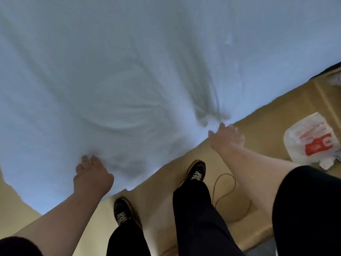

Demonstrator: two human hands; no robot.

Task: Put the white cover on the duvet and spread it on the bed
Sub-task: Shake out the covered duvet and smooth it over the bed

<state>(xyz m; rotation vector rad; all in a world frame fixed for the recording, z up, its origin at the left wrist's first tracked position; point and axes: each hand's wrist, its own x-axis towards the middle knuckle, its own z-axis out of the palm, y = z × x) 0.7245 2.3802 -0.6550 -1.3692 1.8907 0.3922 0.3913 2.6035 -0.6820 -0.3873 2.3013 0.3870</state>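
Note:
The white covered duvet [147, 61] lies spread over the bed and fills most of the view; its near edge hangs toward me. My left hand [92, 174] grips the duvet's near edge at the lower left, fingers curled into the fabric. Further right along the same edge, my right hand [227, 137] holds the duvet where deep creases fan out from its fingertips. The picture is blurred, so the fingers' exact hold is hard to see.
I stand on a tan floor [267, 117] close to the bed, my black shoes [196, 171] under the duvet's edge. A thin cable [226, 189] loops on the floor by my right leg. A white plastic bag with red print [310, 139] lies at the right.

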